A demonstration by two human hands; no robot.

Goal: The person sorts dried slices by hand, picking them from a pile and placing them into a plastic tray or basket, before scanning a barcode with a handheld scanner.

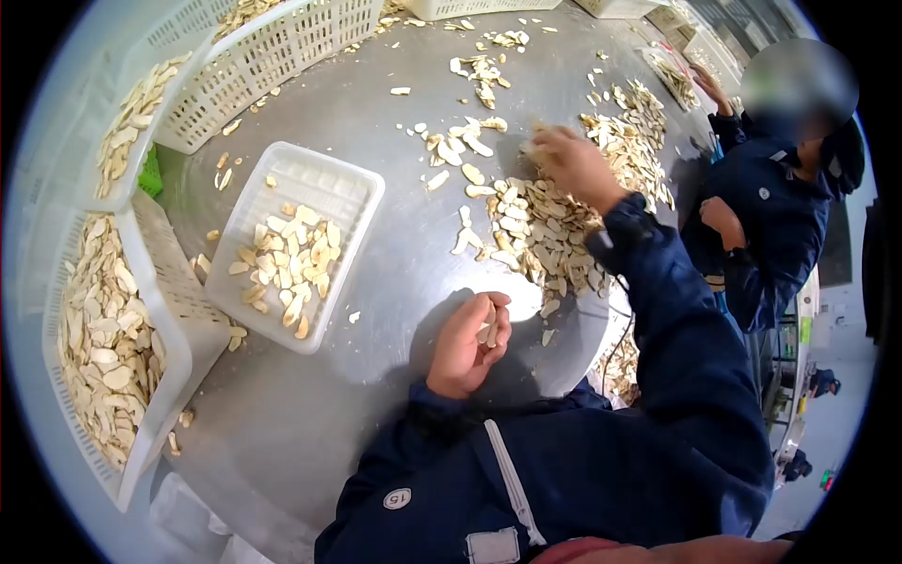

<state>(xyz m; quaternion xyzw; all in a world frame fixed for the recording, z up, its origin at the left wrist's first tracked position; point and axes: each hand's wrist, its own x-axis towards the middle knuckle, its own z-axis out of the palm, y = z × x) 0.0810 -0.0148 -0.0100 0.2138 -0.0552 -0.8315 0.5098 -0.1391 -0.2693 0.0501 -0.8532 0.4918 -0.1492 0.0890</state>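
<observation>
Head view: the left hand (467,346) is near the middle of the scene's near side, palm up, with its fingers curled narrow around a few pale slices (487,329). The right hand (568,167), farther off and to the right, is over the far left part of a broad heap (531,221) of similar slices. Its fingers are blurred, so I cannot tell how wide they are or whether they hold anything. The step in hand looks like picking through or gathering slices with the right hand while the left keeps a small handful. Lifting another would call for a light fingertip pinch, as the slices are thin and overlap, and for the left fingers to keep their loose curl.

Around the heap, stray slices lie scattered on the metal surface (376,117). To the left of the hands is a shallow white tray (319,176) with a small cluster of slices in it. Beyond it, along the left edge, is a white crate (178,273) full of slices; another slatted crate (272,70) is at the far left. At the right, a co-worker (766,202) in dark clothing reaches one hand (709,89) toward the surface's far side.
</observation>
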